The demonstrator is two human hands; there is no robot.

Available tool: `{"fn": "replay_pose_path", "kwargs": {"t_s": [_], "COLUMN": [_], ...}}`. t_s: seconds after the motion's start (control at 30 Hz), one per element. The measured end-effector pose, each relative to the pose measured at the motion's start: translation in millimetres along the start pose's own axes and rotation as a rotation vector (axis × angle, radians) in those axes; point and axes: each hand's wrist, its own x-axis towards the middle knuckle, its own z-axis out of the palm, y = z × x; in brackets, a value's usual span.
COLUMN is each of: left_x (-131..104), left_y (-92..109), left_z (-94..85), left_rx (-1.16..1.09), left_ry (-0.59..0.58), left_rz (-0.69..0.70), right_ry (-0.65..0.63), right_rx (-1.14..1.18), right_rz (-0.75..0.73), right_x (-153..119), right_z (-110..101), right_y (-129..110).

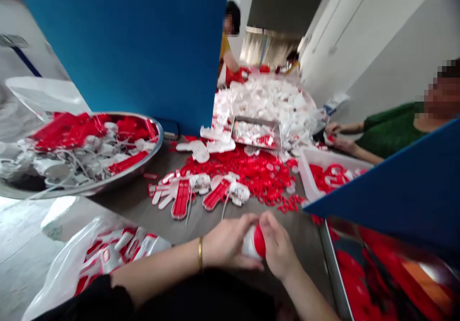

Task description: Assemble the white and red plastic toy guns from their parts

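Between my two hands is a rounded white plastic part with a red cap (pixel 259 241). My left hand (pixel 230 242) wraps round its white side, and a gold bracelet (pixel 200 254) circles that wrist. My right hand (pixel 278 246) presses on the red end with its thumb and fingers. Just beyond, two red-and-white plastic assemblies (pixel 181 199) lie on the dark table (pixel 302 244), each with a white cord and a white cylinder attached. A pile of small red rings and clips (pixel 251 170) spreads behind them.
At left stands a metal basin (pixel 158 139) heaped with red and white parts, above a plastic bag (pixel 64 273) of parts. A metal tray (pixel 235 134), a white bin (pixel 309 187) and a box (pixel 332 258) hold more. Blue panels (pixel 143 48) flank the table; a co-worker (pixel 391 129) works at right.
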Motion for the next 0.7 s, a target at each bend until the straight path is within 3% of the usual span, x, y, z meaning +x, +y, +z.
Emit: {"fn": "replay_pose_path", "kwargs": {"t_s": [0.07,0.17,0.27,0.4,0.53,0.7], "left_x": [-1,-2,-2,3,5,-1], "left_y": [0,-2,0,1,1,2], "left_z": [-1.1,-2.8,-3.0,0.2,4.2,5.2], "left_rx": [0.008,0.058,0.104,0.126,0.152,0.158], "left_ry": [-0.010,-0.082,-0.138,-0.115,-0.074,-0.091], "left_rz": [0.031,0.059,0.076,0.032,0.011,0.065], "right_ry": [-0.019,-0.076,-0.140,-0.141,-0.071,-0.119], "right_rx": [0.021,0.146,0.316,0.403,0.373,0.291], "right_rz": [0.078,0.134,0.113,0.086,0.076,0.013], "right_x": [-12,-10,2,15,18,7], "right_z": [10,16,20,31,32,18], "right_y": [-3,-5,-7,-12,-14,-16]}}
